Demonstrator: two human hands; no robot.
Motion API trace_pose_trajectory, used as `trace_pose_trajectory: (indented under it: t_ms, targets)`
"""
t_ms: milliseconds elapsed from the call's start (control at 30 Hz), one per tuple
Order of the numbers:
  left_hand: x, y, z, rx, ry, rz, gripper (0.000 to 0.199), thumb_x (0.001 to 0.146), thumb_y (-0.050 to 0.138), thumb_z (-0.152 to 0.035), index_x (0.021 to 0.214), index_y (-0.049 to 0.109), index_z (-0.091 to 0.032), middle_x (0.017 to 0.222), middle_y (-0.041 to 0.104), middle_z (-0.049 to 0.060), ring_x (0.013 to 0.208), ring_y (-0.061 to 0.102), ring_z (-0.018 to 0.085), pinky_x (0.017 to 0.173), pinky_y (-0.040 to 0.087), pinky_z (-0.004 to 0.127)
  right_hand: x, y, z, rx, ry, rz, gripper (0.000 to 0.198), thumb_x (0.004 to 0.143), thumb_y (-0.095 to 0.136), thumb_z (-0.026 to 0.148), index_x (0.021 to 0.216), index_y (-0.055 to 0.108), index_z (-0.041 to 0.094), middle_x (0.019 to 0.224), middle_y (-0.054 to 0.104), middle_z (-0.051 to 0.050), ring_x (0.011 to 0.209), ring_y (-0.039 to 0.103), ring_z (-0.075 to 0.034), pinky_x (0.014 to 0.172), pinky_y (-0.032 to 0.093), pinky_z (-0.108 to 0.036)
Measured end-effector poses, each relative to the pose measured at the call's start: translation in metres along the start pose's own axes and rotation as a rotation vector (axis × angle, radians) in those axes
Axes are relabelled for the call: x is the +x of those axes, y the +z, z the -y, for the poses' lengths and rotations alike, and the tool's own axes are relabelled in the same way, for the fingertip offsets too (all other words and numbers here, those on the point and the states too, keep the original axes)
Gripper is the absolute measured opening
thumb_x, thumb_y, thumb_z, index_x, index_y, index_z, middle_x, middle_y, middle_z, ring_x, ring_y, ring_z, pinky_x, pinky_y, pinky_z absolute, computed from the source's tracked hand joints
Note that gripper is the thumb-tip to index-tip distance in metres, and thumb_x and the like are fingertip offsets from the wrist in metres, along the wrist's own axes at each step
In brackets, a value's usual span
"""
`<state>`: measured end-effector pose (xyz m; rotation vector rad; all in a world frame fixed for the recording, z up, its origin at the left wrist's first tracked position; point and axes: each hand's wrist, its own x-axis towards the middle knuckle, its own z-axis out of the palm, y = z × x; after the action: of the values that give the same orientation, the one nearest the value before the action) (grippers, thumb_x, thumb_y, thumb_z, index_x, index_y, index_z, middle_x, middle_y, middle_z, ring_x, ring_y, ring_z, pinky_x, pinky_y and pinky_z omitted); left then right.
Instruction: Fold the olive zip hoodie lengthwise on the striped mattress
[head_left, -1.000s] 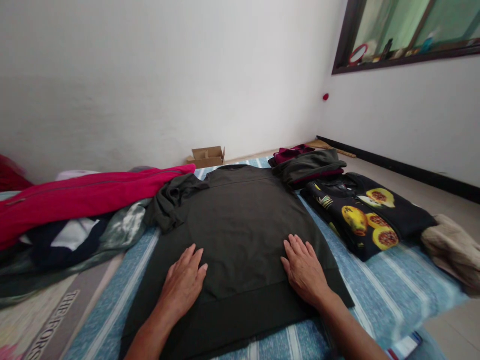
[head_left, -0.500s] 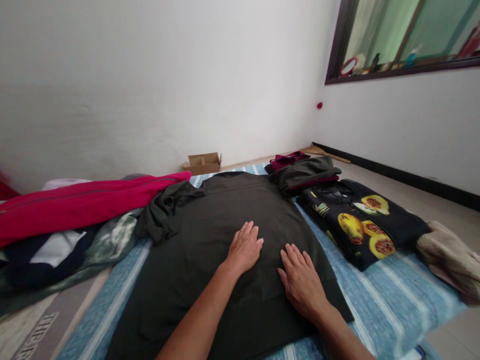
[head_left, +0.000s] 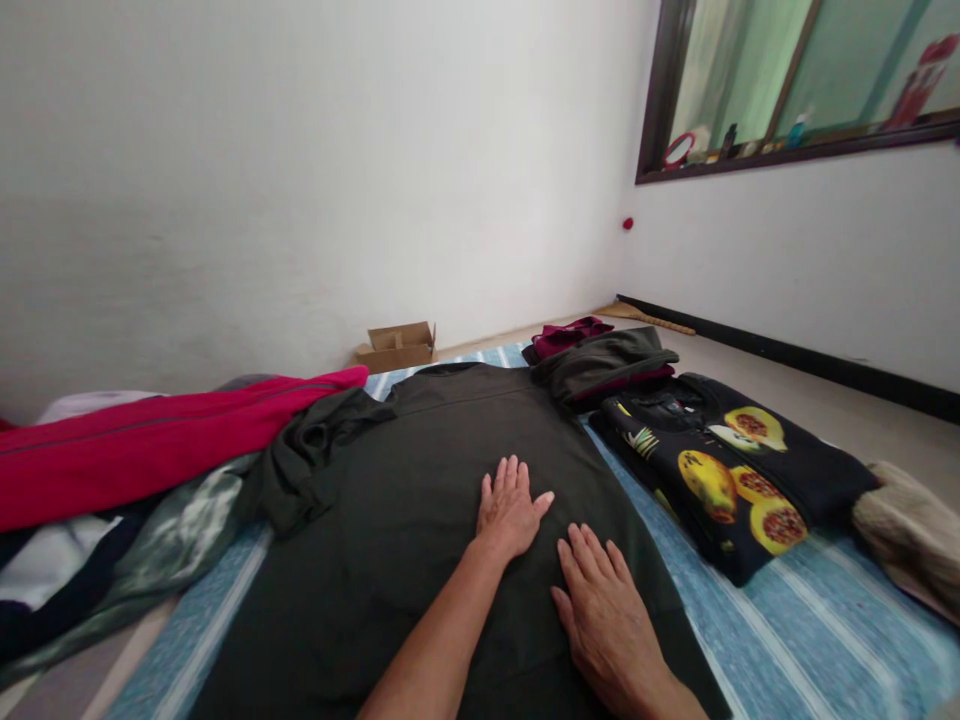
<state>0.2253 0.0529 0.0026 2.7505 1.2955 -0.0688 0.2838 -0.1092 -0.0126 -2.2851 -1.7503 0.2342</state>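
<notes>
A dark olive-grey long-sleeved top (head_left: 420, 480) lies spread out in front of me, its collar at the far end. My left hand (head_left: 511, 512) rests flat on the middle of it, fingers stretched and thumb out to the right. Closer to me and to the right, my right hand (head_left: 604, 605) lies palm down on the same cloth with its fingers extended. Neither hand grasps anything. The left sleeve (head_left: 307, 450) is bunched beside the body of the top; the right sleeve runs towards the folded clothes and is partly hidden.
Under the top is a blue striped sheet (head_left: 810, 610). A folded black garment with papaya print (head_left: 720, 460) lies right, near a beige cloth (head_left: 911, 530). Red trousers (head_left: 187, 435) top a clothes pile at left. A cardboard box (head_left: 397, 346) stands by the wall.
My left hand has slid a little to the right, its thumb now spread wider. My right hand stays flat on the top. The camera view has shifted slightly.
</notes>
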Motion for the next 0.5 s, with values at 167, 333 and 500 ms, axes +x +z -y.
trace_pose_trajectory:
  t_ms: [167,333,500]
  targets:
    - [-0.001,0.006,0.003,0.016,0.010,-0.022,0.072,0.090,0.017,-0.056,0.143,0.026,-0.010,0.152,0.016,0.010,0.141,0.010,0.025,0.112,0.015,0.048,-0.001,0.002,0.001,-0.010,-0.002,-0.022,0.051,0.094,0.031,0.042,0.136,0.045,0.015,0.146,0.031,-0.008,0.136,0.026,-0.027,0.110,0.022,-0.046]
    - [0.000,0.007,0.004,0.012,0.011,-0.048,0.072,0.089,0.017,-0.057,0.143,0.027,-0.010,0.152,0.017,0.010,0.141,0.011,0.024,0.112,0.015,0.048,-0.001,0.005,0.000,-0.022,-0.008,-0.067,0.050,0.094,0.032,0.042,0.134,0.048,0.016,0.144,0.034,-0.007,0.135,0.028,-0.027,0.110,0.024,-0.046]
    - [0.000,0.009,0.005,0.005,0.011,-0.060,0.072,0.089,0.019,-0.057,0.143,0.028,-0.010,0.152,0.018,0.011,0.140,0.013,0.024,0.111,0.016,0.048,0.000,0.012,-0.001,-0.040,-0.030,-0.140,0.047,0.093,0.037,0.041,0.130,0.052,0.017,0.142,0.039,-0.008,0.132,0.033,-0.027,0.107,0.029,-0.046]
